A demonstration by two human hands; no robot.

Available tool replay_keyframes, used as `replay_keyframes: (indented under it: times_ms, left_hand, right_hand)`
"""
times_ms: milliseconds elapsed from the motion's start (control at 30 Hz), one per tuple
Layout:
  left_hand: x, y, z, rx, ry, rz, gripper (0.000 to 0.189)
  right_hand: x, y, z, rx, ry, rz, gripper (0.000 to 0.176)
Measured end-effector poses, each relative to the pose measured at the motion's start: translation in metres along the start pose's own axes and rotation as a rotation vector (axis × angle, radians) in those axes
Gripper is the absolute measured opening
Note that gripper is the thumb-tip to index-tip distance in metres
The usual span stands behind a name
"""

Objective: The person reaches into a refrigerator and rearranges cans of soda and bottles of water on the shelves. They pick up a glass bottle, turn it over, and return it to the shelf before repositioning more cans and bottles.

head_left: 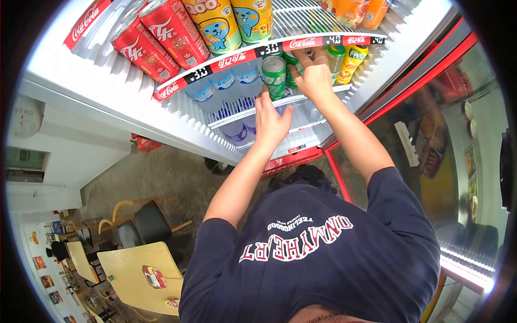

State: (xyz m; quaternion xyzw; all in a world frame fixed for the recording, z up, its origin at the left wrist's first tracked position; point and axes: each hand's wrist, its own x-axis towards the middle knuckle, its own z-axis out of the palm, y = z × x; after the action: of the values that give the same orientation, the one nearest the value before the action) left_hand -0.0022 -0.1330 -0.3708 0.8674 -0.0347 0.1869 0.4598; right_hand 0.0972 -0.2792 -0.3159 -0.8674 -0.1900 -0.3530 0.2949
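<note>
Working at the upper middle of the frame, inside the fridge point(107, 91). Steadying the green can point(274, 75) with the left hand point(269, 123), grip apart, fingertips just touching its base. Wrapping the right hand point(313, 75) around a second green can point(291, 63) just beside it (clamped, seemingly). Probably lining up cans on the wire shelf point(242, 114); next likely calling for nudging both level without tipping either.

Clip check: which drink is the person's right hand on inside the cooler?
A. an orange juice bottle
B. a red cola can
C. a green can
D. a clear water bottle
C: the right hand curls around a green can, next to a second green can that stands just above the left hand.
</note>
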Motion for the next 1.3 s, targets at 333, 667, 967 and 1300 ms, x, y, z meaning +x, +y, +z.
replay_keyframes:
  times_ms: [333, 667, 967, 1300]
  left_hand:
    - [0.000, -0.006, 0.005, 0.066, 0.041, 0.096, 0.089]
    - [-0.002, -0.005, 0.001, -0.022, 0.009, 0.042, 0.091]
    - [-0.006, -0.006, 0.001, -0.013, 0.004, 0.026, 0.091]
    - [-0.008, -0.011, 0.002, -0.024, -0.007, 0.047, 0.090]
  right_hand:
    - [0.014, 0.021, 0.014, 0.012, -0.062, -0.051, 0.044]
    - [0.016, 0.015, 0.009, -0.183, -0.146, 0.102, 0.057]
    - [0.041, 0.022, 0.020, -0.377, -0.326, 0.036, 0.042]
    - [0.063, 0.043, 0.041, -0.418, -0.280, -0.044, 0.026]
